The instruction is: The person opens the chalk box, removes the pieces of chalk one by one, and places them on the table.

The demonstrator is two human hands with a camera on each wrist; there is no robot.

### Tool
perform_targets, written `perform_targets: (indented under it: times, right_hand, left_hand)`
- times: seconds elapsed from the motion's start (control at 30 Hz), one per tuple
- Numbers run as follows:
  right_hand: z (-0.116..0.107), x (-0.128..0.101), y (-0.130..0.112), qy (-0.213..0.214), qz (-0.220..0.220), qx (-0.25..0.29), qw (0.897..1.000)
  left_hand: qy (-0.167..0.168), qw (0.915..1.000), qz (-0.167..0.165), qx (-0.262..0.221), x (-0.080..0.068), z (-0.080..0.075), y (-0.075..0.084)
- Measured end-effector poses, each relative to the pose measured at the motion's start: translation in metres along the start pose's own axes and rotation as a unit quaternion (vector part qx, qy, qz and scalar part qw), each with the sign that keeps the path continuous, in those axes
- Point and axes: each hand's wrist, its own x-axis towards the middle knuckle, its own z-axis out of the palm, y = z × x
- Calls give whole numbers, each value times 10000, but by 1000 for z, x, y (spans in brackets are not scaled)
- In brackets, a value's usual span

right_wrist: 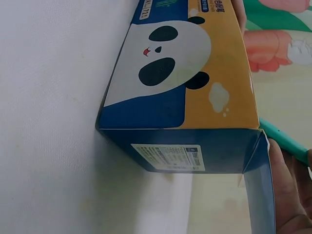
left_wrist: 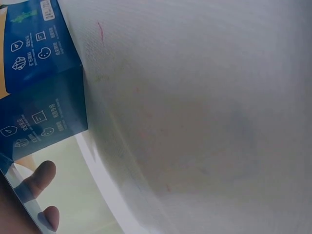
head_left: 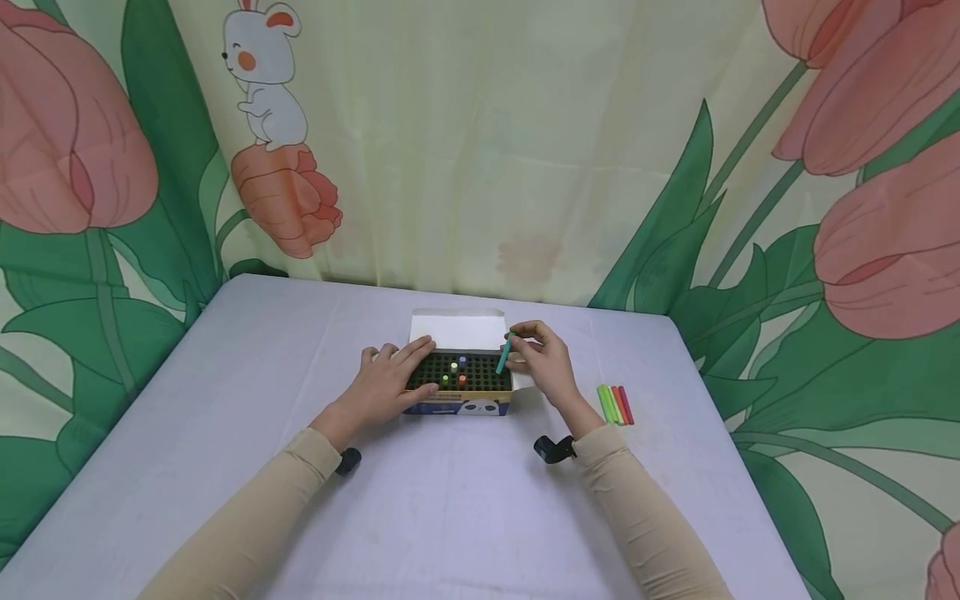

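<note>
Right now the right hand (head_left: 546, 363) pinches a teal chalk stick (head_left: 505, 353), tilted, its lower end at the right end of the black holder (head_left: 487, 385) inside the box (head_left: 442, 407); whether that tip sits in a hole, I cannot tell. The left hand (head_left: 381, 385) rests spread over the box's left end, thumb at the front edge, fingers toward the raised white lid (head_left: 457, 329). A side flap (head_left: 522, 379) juts out under the right hand, narrowing the room there. Four loose sticks (head_left: 618, 404) lie to the right, well inside the bench (head_left: 450, 517) edge. Behind the lid, only a thin strip leads to the far edge; toward the person, the bench stretches broadly between both forearms.
</note>
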Motion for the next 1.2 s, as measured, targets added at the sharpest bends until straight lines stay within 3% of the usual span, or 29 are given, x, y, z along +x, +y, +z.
perform_targets:
  times: [0.1, 0.4, 0.77, 1.2]
  right_hand:
    - [-4, -1, -1, 145, -45, -27, 9999]
    - [-18, -5, 1, 480, 25, -808, 9956]
    - [-44, -11, 3, 560, 556, -766, 9939]
    - [-68, -20, 9, 562, 809, -618, 9932]
  left_hand:
    - [-31, 10000, -13, 13, 0, -1, 1]
    - [-42, 10000, 29, 48, -1, -1, 0]
    - [-43, 10000, 52, 55, 0, 1, -1]
    - [-63, 10000, 50, 23, 0, -2, 0]
